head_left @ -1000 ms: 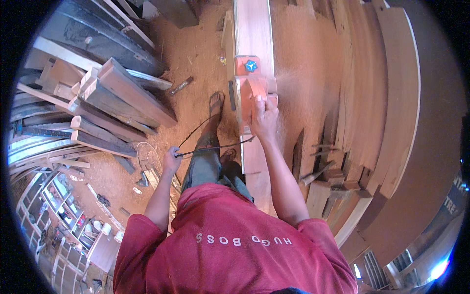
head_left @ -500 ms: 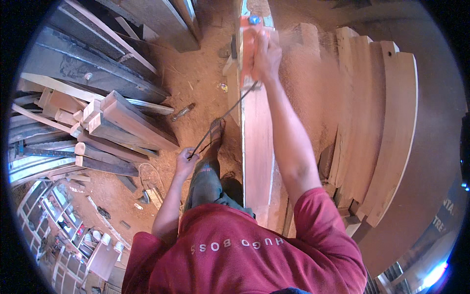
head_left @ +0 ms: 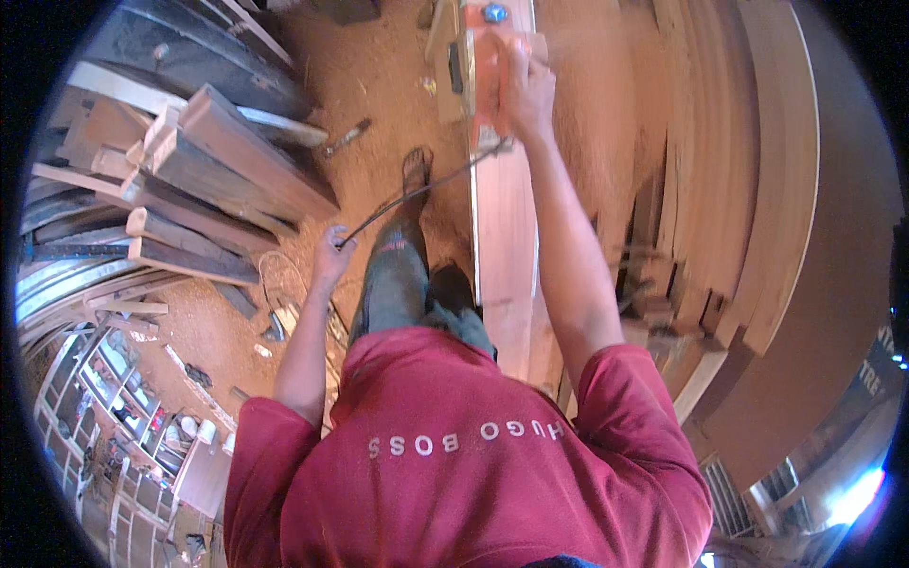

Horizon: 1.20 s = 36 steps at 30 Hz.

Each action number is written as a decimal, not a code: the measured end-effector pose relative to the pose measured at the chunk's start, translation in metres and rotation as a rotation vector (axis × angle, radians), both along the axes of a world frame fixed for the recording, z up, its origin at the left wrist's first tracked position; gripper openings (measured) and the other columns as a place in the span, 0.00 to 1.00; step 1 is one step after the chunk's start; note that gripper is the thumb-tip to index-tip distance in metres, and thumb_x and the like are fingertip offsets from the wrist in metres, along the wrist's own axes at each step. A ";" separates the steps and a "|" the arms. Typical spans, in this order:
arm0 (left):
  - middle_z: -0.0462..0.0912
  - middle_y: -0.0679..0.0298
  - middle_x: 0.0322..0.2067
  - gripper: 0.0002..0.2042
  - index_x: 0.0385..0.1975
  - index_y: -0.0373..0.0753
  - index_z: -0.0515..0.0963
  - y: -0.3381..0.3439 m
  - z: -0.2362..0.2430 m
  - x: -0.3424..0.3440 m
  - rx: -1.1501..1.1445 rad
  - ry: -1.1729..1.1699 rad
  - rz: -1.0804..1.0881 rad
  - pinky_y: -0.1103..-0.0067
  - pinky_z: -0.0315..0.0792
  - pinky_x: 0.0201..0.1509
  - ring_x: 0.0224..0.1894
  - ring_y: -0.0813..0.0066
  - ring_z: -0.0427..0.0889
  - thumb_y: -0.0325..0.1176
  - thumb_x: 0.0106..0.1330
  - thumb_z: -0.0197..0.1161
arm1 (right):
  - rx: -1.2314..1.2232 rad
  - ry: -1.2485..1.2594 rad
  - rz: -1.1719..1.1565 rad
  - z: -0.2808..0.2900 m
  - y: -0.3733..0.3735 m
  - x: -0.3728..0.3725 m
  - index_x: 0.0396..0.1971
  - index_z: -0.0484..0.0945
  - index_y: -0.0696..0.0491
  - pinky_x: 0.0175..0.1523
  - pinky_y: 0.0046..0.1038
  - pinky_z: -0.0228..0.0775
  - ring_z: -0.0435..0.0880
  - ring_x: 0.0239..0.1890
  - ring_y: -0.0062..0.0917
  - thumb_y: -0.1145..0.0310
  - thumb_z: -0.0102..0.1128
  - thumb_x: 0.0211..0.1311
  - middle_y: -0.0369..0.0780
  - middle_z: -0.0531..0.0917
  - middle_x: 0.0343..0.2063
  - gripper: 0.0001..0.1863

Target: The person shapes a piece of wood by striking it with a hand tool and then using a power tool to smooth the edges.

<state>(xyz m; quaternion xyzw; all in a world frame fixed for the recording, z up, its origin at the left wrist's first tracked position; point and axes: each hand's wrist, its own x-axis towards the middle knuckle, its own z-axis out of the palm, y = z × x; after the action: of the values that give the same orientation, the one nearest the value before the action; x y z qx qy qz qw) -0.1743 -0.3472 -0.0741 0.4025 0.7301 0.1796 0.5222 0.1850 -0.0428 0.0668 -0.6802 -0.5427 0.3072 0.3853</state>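
Red tee shirt (head_left: 492,473), w/ pale lettering, lower centre; grey-green trousers (head_left: 393,284), above it, mid-frame; left hand (head_left: 333,254), left of centre, fingers closed narrow around black power cord (head_left: 407,194); cord runs up-right, approx. to rear of planer; bare foot or sandal (head_left: 417,170), beside cord, can't tell which.

Plank (head_left: 505,218), pinkish wood, lengthwise from centre to top edge; electric hand planer (head_left: 483,80), red body, blue front knob (head_left: 494,12), sits on plank, upper centre; right hand (head_left: 530,95), fingers wrapped on planer's handle.

Progress, judged: planing under way; plank's near stretch bare & smooth-looking, prob. planed at least once; dust haze, right of planer, suggests blade cutting; stretch ahead of planer mostly cut off by top edge, so amt. left unclear; no. of passes can't tell; finish unconfirmed.

Surroundings: stacked boards (head_left: 701,161), long, right side; timber pile (head_left: 256,151), mixed lengths, upper left; sawdust-covered floor (head_left: 379,85), betw. pile & plank; cluttered shelving (head_left: 123,398), lower left, contents too small to ID.
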 end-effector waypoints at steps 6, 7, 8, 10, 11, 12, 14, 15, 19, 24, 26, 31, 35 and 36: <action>0.85 0.54 0.28 0.19 0.49 0.36 0.77 -0.118 0.000 -0.018 -0.049 0.140 -0.220 0.72 0.77 0.37 0.33 0.67 0.85 0.30 0.60 0.71 | -0.098 0.026 -0.006 0.021 -0.301 0.030 0.29 0.78 0.61 0.30 0.37 0.67 0.76 0.26 0.25 0.46 0.45 0.74 0.47 0.77 0.19 0.30; 0.85 0.54 0.28 0.19 0.49 0.36 0.77 -0.132 0.005 -0.013 -0.066 0.137 -0.219 0.71 0.77 0.38 0.33 0.66 0.86 0.31 0.59 0.71 | -0.181 0.053 -0.024 0.032 -0.346 0.032 0.29 0.78 0.61 0.30 0.37 0.67 0.77 0.26 0.26 0.45 0.44 0.74 0.46 0.77 0.19 0.31; 0.85 0.55 0.28 0.19 0.50 0.37 0.77 -0.143 0.010 -0.008 -0.080 0.135 -0.211 0.70 0.77 0.38 0.34 0.65 0.86 0.31 0.59 0.72 | -0.347 0.147 -0.036 0.048 -0.388 0.033 0.30 0.78 0.61 0.30 0.36 0.67 0.79 0.25 0.29 0.43 0.45 0.74 0.44 0.76 0.18 0.32; 0.86 0.55 0.28 0.19 0.50 0.37 0.77 -0.153 0.024 0.006 -0.033 0.148 -0.344 0.69 0.77 0.40 0.34 0.63 0.86 0.31 0.59 0.71 | -0.364 0.172 -0.030 0.056 -0.458 0.041 0.32 0.79 0.61 0.27 0.34 0.67 0.79 0.22 0.29 0.43 0.45 0.73 0.42 0.76 0.17 0.32; 0.86 0.55 0.28 0.19 0.50 0.38 0.77 -0.158 0.030 0.011 -0.014 0.159 -0.406 0.68 0.77 0.40 0.34 0.62 0.86 0.31 0.60 0.71 | -0.378 0.208 -0.036 0.053 -0.491 0.044 0.32 0.79 0.61 0.25 0.33 0.67 0.79 0.20 0.28 0.42 0.45 0.73 0.41 0.77 0.17 0.32; 0.86 0.55 0.28 0.19 0.50 0.37 0.76 -0.161 0.034 0.017 -0.011 0.155 -0.409 0.68 0.77 0.41 0.35 0.62 0.86 0.30 0.60 0.71 | -0.397 0.288 -0.066 0.041 -0.519 0.046 0.33 0.80 0.61 0.24 0.32 0.67 0.79 0.19 0.27 0.43 0.45 0.73 0.40 0.77 0.17 0.32; 0.86 0.55 0.28 0.19 0.50 0.37 0.76 -0.169 0.037 0.022 -0.011 0.146 -0.413 0.68 0.78 0.41 0.35 0.62 0.86 0.29 0.60 0.71 | -0.426 0.316 -0.097 0.037 -0.525 0.046 0.32 0.79 0.61 0.25 0.32 0.67 0.79 0.20 0.27 0.44 0.45 0.73 0.40 0.77 0.18 0.31; 0.86 0.55 0.29 0.19 0.50 0.37 0.76 -0.170 0.037 0.023 0.002 0.133 -0.383 0.69 0.78 0.41 0.35 0.62 0.87 0.28 0.60 0.71 | -0.433 0.262 -0.098 0.030 -0.520 0.050 0.32 0.78 0.61 0.27 0.34 0.68 0.78 0.22 0.27 0.46 0.46 0.74 0.40 0.77 0.18 0.29; 0.87 0.54 0.31 0.18 0.49 0.36 0.75 -0.184 0.016 -0.005 0.014 0.136 -0.216 0.70 0.78 0.40 0.34 0.63 0.87 0.26 0.60 0.70 | -0.372 0.207 -0.025 0.042 -0.417 0.033 0.31 0.78 0.61 0.31 0.35 0.69 0.77 0.25 0.27 0.47 0.48 0.73 0.41 0.77 0.19 0.28; 0.87 0.52 0.32 0.19 0.51 0.34 0.74 -0.140 0.020 -0.012 -0.112 0.093 -0.082 0.74 0.77 0.39 0.34 0.68 0.86 0.24 0.59 0.69 | -0.099 0.142 -0.066 0.030 -0.272 0.014 0.27 0.76 0.61 0.31 0.36 0.64 0.72 0.24 0.26 0.49 0.50 0.73 0.42 0.72 0.17 0.28; 0.87 0.53 0.32 0.19 0.51 0.35 0.74 -0.117 0.023 -0.007 -0.088 0.145 -0.115 0.75 0.77 0.39 0.33 0.69 0.86 0.24 0.59 0.69 | -0.124 0.151 -0.076 0.023 -0.221 0.011 0.25 0.75 0.61 0.30 0.36 0.63 0.71 0.23 0.26 0.49 0.50 0.73 0.43 0.71 0.16 0.28; 0.86 0.56 0.29 0.19 0.50 0.34 0.75 -0.047 0.023 0.009 -0.097 0.139 -0.039 0.76 0.76 0.36 0.30 0.72 0.84 0.26 0.60 0.70 | -0.067 0.069 -0.036 0.022 -0.091 -0.002 0.23 0.76 0.62 0.29 0.39 0.60 0.70 0.20 0.30 0.48 0.52 0.73 0.49 0.72 0.15 0.30; 0.85 0.56 0.28 0.18 0.50 0.34 0.76 0.016 0.019 0.019 -0.098 0.076 0.011 0.76 0.75 0.33 0.28 0.74 0.82 0.28 0.61 0.70 | 0.038 0.075 -0.051 0.017 0.010 -0.014 0.16 0.68 0.63 0.27 0.39 0.56 0.63 0.19 0.24 0.51 0.51 0.73 0.43 0.65 0.11 0.31; 0.85 0.57 0.28 0.18 0.50 0.34 0.76 0.029 0.017 0.022 -0.071 0.055 0.031 0.77 0.74 0.33 0.28 0.75 0.81 0.29 0.61 0.70 | 0.052 0.076 -0.035 0.017 0.036 -0.016 0.16 0.68 0.63 0.27 0.39 0.56 0.63 0.19 0.24 0.51 0.50 0.73 0.44 0.65 0.11 0.31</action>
<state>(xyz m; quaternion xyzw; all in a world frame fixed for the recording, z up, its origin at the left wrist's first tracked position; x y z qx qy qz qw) -0.1519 -0.3177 -0.0568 0.3768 0.7563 0.1505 0.5132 0.1691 -0.0071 0.0835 -0.6672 -0.5236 0.3118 0.4284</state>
